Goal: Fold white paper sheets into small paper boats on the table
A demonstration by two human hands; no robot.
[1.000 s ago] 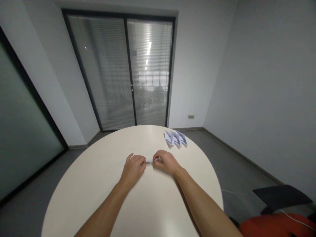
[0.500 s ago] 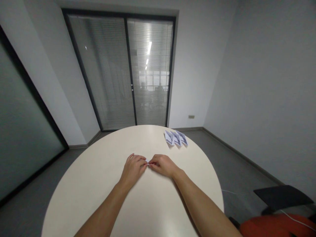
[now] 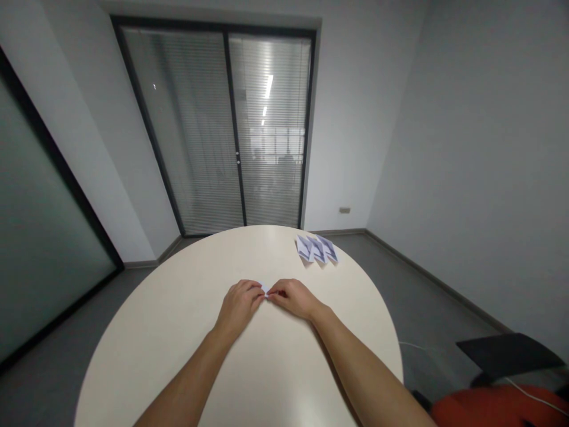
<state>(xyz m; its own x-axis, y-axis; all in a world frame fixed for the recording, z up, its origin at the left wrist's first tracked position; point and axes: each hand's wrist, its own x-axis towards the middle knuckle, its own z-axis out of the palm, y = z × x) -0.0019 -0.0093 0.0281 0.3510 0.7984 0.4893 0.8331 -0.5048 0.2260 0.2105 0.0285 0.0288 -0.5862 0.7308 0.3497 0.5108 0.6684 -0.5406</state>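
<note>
Between my fingertips, above the middle of the round table, is a small piece of white paper (image 3: pixel 265 288), mostly covered by the fingers. My left hand (image 3: pixel 242 299) pinches its left side, and my right hand (image 3: pixel 291 295) pinches the right side. The two sets of fingertips almost meet. How the paper is folded cannot be made out. Farther back on the right lie three folded paper pieces (image 3: pixel 316 250), white and bluish, side by side and partly overlapping.
The round cream table (image 3: pixel 178 356) fills the foreground. To the lower right stands a chair with a red seat (image 3: pixel 489 408) and a black armrest (image 3: pixel 511 354); a thin white cable runs there. Beyond the table are glass doors with blinds (image 3: pixel 271 136).
The left fingers have drawn in closer together, and slightly more of the paper shows between the hands. My right hand stays almost where it was.
</note>
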